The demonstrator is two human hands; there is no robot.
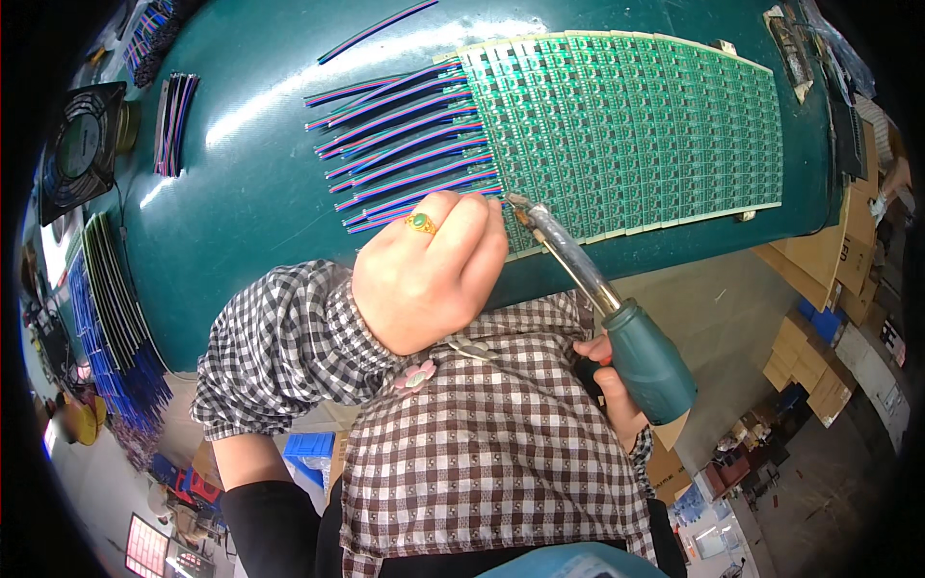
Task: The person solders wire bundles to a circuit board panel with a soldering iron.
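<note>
A large panel of green circuit boards (626,135) lies on the dark green table, with several strips of red, blue and black ribbon wire (405,149) along its left edge. My left hand (424,275), wearing a ring with a green stone, is closed at the panel's lower left corner over a wire strip; its fingertips are mostly hidden. My right hand (617,385) grips the dark green handle of a soldering iron (653,361) from below. The iron's tip meets the boards' edge right beside my left fingers; whether it touches is hard to tell.
A loose wire strip (376,31) lies at the top, and a wire bundle (173,125) farther left. A black fan (82,144) stands at the left edge, above a hanging mass of wires (116,328). Cardboard boxes (809,361) stand on the floor to the right.
</note>
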